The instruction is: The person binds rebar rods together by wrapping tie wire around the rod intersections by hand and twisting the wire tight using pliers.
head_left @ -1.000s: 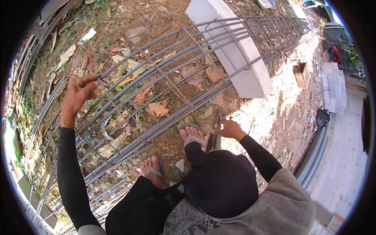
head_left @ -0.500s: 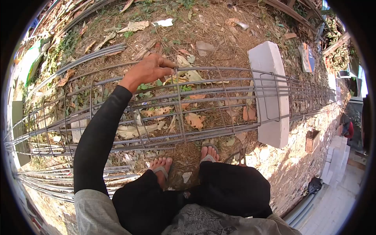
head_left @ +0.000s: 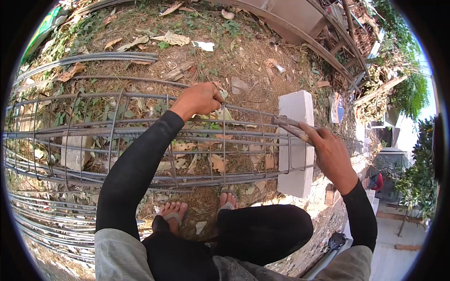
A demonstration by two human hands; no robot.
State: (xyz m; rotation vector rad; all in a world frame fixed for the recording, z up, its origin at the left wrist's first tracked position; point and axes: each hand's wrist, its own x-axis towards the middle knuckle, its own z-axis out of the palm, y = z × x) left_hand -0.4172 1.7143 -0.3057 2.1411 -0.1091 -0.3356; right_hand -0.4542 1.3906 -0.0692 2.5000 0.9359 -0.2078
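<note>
A long cage of steel reinforcing bars (head_left: 253,138) runs across the ground in front of me. My left hand (head_left: 200,99) is closed at its far top bar, fingertips pinched on the upper corner of a rebar stirrup (head_left: 224,140); any wire between them is too small to see. My right hand (head_left: 331,152) grips the handles of rusty pincers (head_left: 291,125). The pincers' head points left, over the cage and in front of a pale block (head_left: 295,161). That block stands upright, crossed by the bars.
Loose bars (head_left: 51,225) lie at the near left, and another bundle (head_left: 93,58) at the far left. A smaller block (head_left: 76,152) is under the cage's left part. My sandalled feet (head_left: 173,215) stand close to the near bars. Timber (head_left: 323,37) lies at the back right.
My right hand has come into view from the right, holding the pincers over the cage. My left hand stays at the stirrup's top corner. The view has shifted toward the right.
</note>
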